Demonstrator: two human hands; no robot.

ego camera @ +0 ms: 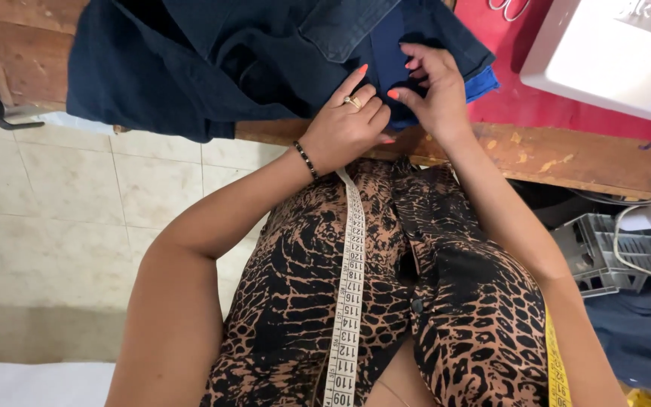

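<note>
**Both hands at the denim's near edge**

Draped down your front, nearest the lens, a white measuring tape hangs over your black-and-tan patterned garment, and its yellow end trails beside your right arm.

Your left hand rests on the near edge of the dark blue denim garment, which lies spread over the wooden table and spills off its front edge on your left side. That hand's fingers are curled in close, with the index finger stretched forward and pressing on the cloth; a gold ring sits on one finger and a dark beaded bracelet circles the wrist.

Your right hand sits just beside the left, almost touching it. Its fingers are bent and narrow, pinching a fold of the navy fabric between thumb and fingertips. A strip of brighter blue cloth peeks out beneath the denim at that hand's outer side.

Farther right on the table, a red cloth lies under a white sewing machine. Below the table on your right stands a grey plastic crate. Pale floor tiles fill your left.
</note>
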